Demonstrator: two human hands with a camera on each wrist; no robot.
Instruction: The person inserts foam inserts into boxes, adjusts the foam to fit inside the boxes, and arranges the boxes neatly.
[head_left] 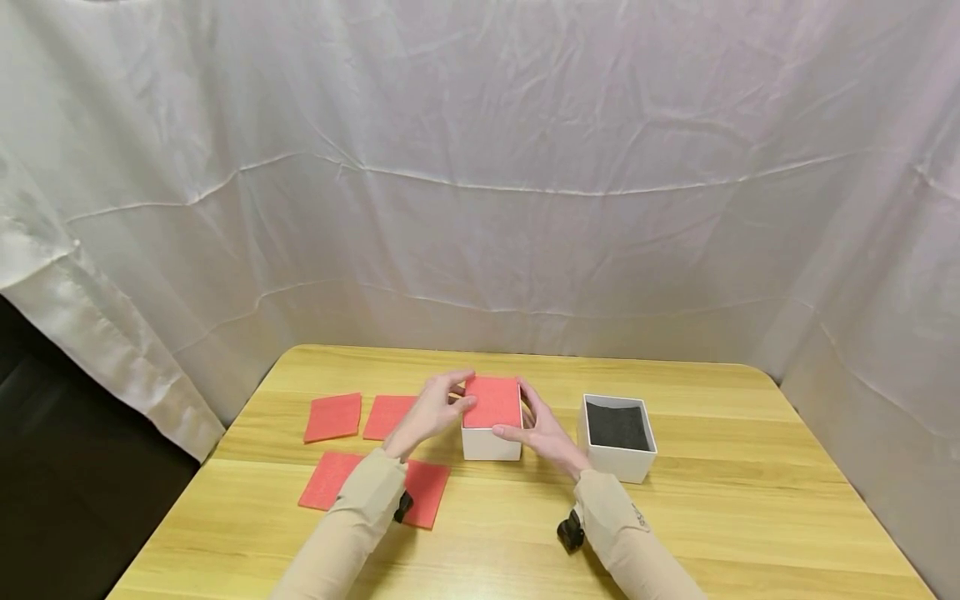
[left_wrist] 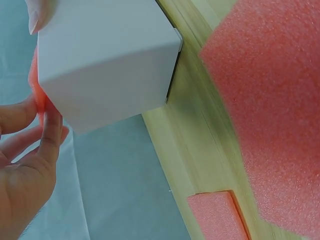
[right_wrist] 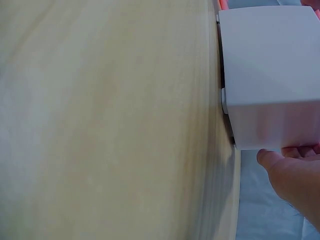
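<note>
Two beige-sleeved forearms (head_left: 330, 542) reach forward, angled inward. The left hand (head_left: 433, 406) pinches between thumb and fingers (left_wrist: 51, 131). The right hand (head_left: 549, 435), opposite, has bent fingers, its thumb (head_left: 512, 432) pointing leftward. The hands sit near each other.

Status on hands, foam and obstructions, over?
Left hand pinches red foam sheet; right hand grips white box. Sheet across box top. Possible snag: black-lined box close right.
</note>
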